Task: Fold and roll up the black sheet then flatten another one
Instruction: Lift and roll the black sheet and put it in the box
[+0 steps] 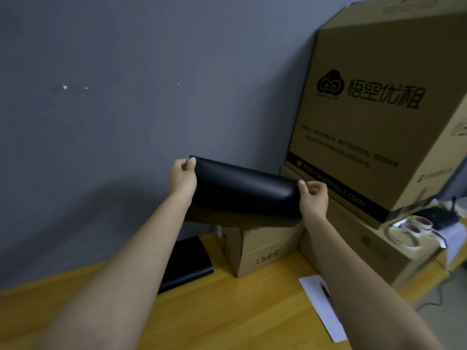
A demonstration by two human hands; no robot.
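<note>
While the left hand pinched one end of the black sheet, the right hand pinched the other. It was held curved, above the desk. A second black sheet lay at the back edge.

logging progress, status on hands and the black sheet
Left hand and right hand pinch black sheet ends, held bowed in air above table. Nothing blocking.

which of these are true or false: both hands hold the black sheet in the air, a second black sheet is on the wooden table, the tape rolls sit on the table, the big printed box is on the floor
1. Left hand and right hand hold the curved black sheet in the air: true.
2. A second black sheet lies on the wooden table: true.
3. White tape rolls sit on the table: false, they rest on a lower cardboard box.
4. The large printed cardboard box stands on the floor: false, it is stacked on other boxes.
</note>
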